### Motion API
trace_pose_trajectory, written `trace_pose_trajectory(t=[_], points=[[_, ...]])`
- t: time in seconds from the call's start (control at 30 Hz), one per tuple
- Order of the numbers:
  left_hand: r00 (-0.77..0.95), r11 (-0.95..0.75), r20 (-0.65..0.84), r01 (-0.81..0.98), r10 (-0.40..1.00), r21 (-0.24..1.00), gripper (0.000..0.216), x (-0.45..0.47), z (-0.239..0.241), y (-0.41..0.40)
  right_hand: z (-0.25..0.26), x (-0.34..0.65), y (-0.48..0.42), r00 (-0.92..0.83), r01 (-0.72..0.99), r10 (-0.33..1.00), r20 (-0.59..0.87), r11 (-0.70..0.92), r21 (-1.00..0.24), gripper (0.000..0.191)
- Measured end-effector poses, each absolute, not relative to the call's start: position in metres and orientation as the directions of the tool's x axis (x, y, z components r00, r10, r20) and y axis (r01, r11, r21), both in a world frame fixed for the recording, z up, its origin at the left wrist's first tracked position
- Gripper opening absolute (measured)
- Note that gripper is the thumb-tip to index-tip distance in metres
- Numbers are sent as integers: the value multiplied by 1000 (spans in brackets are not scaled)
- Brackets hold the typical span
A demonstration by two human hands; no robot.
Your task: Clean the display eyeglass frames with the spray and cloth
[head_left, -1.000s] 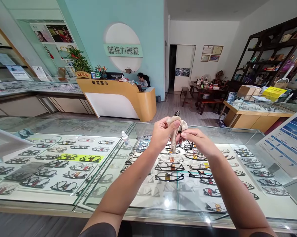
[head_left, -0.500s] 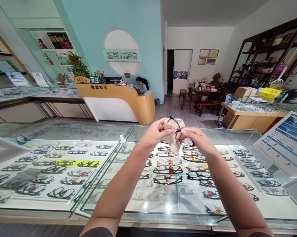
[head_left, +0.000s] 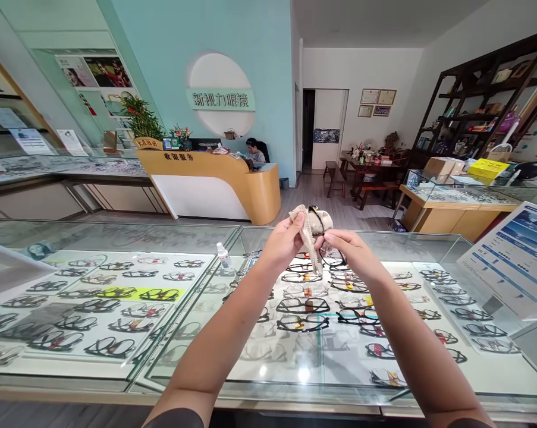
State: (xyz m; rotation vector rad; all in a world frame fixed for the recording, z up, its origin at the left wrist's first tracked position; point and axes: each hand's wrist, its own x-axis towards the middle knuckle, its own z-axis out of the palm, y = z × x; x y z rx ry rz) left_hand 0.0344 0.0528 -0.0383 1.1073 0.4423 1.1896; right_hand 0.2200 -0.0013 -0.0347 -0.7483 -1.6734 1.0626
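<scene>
Above the glass display case (head_left: 290, 380), my left hand (head_left: 285, 239) pinches a cream cleaning cloth (head_left: 311, 238) with a zigzag edge. The cloth hangs down and also lies behind one lens of a pair of dark-framed glasses (head_left: 318, 219). My right hand (head_left: 349, 245) is closed on the glasses' frame near its middle, and the second lens hangs below those fingers. Part of the frame is hidden by the cloth and fingers. Under both hands, rows of glasses (head_left: 302, 305) lie inside the case. A small white spray bottle (head_left: 223, 255) stands left of my left hand.
A second glass case (head_left: 94, 368) with several glasses adjoins on the left. An information sign (head_left: 513, 261) leans at the right, and a white paper stand (head_left: 9, 273) is at the left edge. Beyond, a person (head_left: 256, 152) sits behind the reception counter (head_left: 206, 190).
My left hand has shifted slightly left and turned, drawing a fold of the cloth up and away from the lens. My right hand keeps its grip on the glasses.
</scene>
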Motion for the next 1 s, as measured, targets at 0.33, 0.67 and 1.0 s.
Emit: trace_pose_trajectory(t=[0.33, 0.67, 1.0], points=[[479, -45, 239, -381, 845, 924, 58, 31, -36, 49, -37, 232, 3, -23, -61, 802, 597, 595, -802, 34], [564, -59, 225, -297, 795, 953, 66, 42, -40, 31, -46, 218, 7, -4, -165, 845, 534, 526, -834, 32], [581, -153, 255, -219, 773, 964, 63, 45, -40, 24, -43, 211, -2, -21, -281, 925, 379, 359, -890, 37]])
